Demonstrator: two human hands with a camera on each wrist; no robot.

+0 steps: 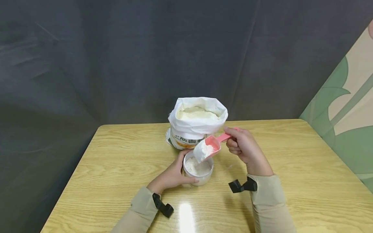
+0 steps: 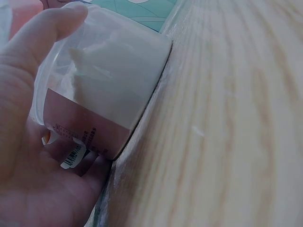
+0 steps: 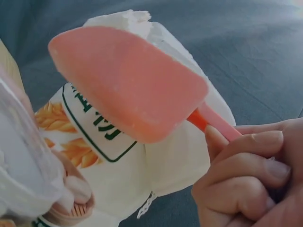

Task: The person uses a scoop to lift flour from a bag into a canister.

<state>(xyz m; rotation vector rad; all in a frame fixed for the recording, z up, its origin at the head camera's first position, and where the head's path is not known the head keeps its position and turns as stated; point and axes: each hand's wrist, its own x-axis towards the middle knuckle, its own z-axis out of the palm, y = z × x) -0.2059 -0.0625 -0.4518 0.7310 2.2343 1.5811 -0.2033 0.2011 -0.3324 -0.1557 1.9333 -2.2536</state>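
Note:
My right hand (image 1: 243, 145) grips the handle of a pink scoop (image 1: 214, 144) that carries white flour (image 1: 203, 150). The scoop's bowl tilts over the near jar, and its smooth underside faces the camera in the right wrist view. My left hand (image 1: 173, 174) holds the round clear plastic jar (image 1: 201, 181) on the table, thumb on the near side and fingers around the far side. Flour partly fills the jar, which bears a brownish label (image 2: 85, 118) in the left wrist view. Right behind the jar stands an open white flour bag (image 1: 192, 127), its top folded outward.
The wooden table (image 1: 116, 161) runs out to both sides of the hands. A dark cloth (image 1: 163, 58) hangs behind its back edge. At the right is a wall (image 1: 349, 97) with green leaf patterns.

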